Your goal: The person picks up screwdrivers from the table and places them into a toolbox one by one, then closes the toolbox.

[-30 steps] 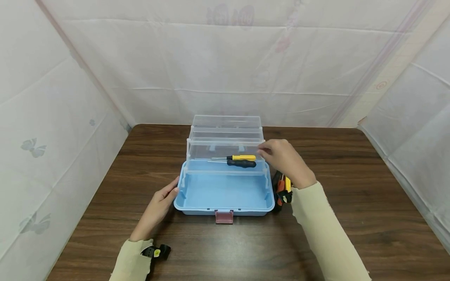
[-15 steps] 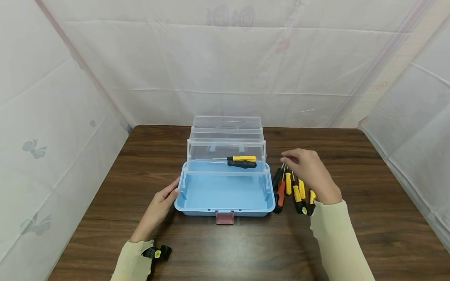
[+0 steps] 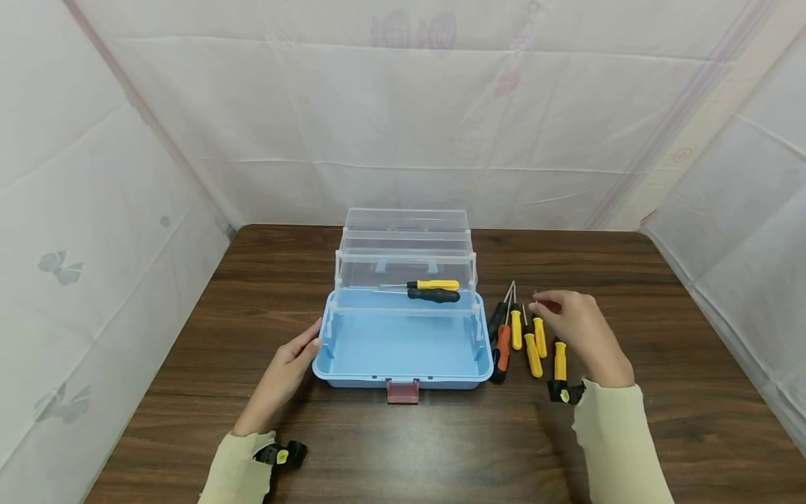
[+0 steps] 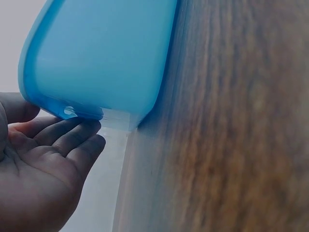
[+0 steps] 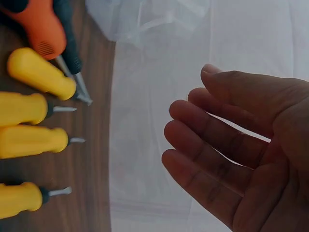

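Note:
A light blue toolbox (image 3: 403, 379) stands with its clear lid and trays (image 3: 406, 241) raised at the back. My left hand (image 3: 283, 371) holds its left rim, thumb over the edge and fingers against the outer wall (image 4: 106, 58). In the clear tray lie a yellow-and-black screwdriver (image 3: 437, 284) and a black-handled screwdriver (image 3: 434, 295). My right hand (image 3: 576, 332), empty with loosely bent fingers, hovers over the screwdrivers right of the box. There, several yellow-handled screwdrivers (image 3: 532, 355), an orange-and-black screwdriver (image 3: 503, 343) and a black one (image 3: 497, 322) lie side by side, tips pointing away.
The dark wooden table (image 3: 403, 455) ends at a white sheeted wall (image 3: 403, 140) behind the box. More sheeting hangs at the left and right. A plum-coloured latch (image 3: 402, 392) hangs at the box's front. A camera strap sits on each wrist.
My right hand has moved from beside the clear tray rightward and nearer to me, over the loose screwdrivers, uncovering them. The left hand and toolbox stay put.

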### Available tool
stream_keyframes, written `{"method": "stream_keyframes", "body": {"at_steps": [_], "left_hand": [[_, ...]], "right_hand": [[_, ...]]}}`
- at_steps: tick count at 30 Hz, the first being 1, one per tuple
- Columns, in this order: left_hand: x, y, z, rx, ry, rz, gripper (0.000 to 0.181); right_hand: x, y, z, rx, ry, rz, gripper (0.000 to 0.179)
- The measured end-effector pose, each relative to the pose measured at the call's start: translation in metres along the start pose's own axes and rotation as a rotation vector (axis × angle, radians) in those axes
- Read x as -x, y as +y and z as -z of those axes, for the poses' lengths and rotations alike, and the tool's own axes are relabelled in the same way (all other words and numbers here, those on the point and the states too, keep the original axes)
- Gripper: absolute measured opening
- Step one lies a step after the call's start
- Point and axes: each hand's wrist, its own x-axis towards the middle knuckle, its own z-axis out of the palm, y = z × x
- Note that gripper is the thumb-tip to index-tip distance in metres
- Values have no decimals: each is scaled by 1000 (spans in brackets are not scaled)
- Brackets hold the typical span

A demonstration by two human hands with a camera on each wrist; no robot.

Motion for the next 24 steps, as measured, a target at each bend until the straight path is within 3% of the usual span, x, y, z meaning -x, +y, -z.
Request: {"method": "stream_keyframes", "body": {"at_steps": [15,24], "left_hand": [[0,-2,-1,9,-10,18,54],[0,-1,0,14,-15,18,54]], "right_hand": [[12,31,-14,14,-10,-56,33],[15,47,-20,10,-79,-172,40]]}}
